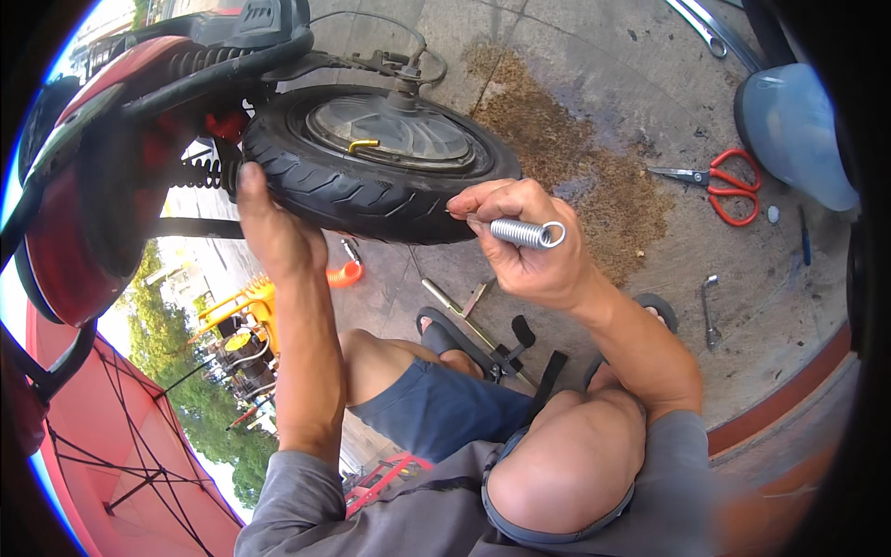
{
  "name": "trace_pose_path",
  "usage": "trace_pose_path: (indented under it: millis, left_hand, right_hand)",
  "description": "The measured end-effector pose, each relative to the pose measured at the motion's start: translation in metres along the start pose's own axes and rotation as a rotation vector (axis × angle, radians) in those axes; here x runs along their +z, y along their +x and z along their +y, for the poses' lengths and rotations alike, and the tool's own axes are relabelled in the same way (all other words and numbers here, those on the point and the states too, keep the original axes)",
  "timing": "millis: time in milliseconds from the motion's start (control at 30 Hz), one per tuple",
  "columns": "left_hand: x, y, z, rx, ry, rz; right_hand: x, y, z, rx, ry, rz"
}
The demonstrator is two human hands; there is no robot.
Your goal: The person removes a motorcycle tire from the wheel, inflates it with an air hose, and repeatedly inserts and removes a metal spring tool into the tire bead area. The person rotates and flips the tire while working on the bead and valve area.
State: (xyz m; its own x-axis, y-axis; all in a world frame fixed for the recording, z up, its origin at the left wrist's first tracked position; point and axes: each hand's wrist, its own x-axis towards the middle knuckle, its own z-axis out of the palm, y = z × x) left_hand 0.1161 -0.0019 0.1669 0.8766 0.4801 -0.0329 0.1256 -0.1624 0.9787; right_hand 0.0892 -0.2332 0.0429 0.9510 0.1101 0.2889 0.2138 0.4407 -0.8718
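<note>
A black scooter wheel (394, 125) with a treaded tire (362, 190) lies tilted on its side at the upper middle, a bent yellow valve stem (363, 145) showing by its hub. My left hand (276, 227) grips the tire's near left side, thumb up along the tread and fingers partly hidden beneath. Close to the tire's right edge, my right hand (534, 246) is closed around a silver coil spring (522, 233) with a ring at its end. A thin tip pokes out between thumb and forefinger toward the rubber; whether it touches is unclear.
Red-handled scissors (733, 186), a small wrench (711, 314) and a large wrench (703, 31) lie on the stained concrete at right. A bluish plastic container (796, 137) stands beyond. The red scooter body (93, 204) fills the left. A metal bar tool (475, 316) rests by my feet.
</note>
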Motion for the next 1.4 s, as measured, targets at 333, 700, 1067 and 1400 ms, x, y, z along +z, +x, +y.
trace_pose_path:
  millis: [333, 700, 1067, 1400]
  left_hand:
    - [0.061, -0.085, -0.05, 0.115, -0.076, 0.268]
    - [0.053, -0.08, -0.048, 0.141, -0.103, 0.227]
    - [0.049, -0.075, -0.05, 0.194, -0.07, 0.174]
    - [0.051, -0.075, -0.052, 0.146, -0.169, 0.182]
  right_hand:
    - [0.011, -0.004, -0.008, 0.011, -0.09, -0.161]
    - [-0.029, -0.054, -0.006, 0.329, 0.02, -0.19]
    - [-0.041, -0.088, -0.017, 0.709, 0.538, -0.12]
    - [-0.014, -0.01, -0.033, 0.177, -0.289, -0.349]
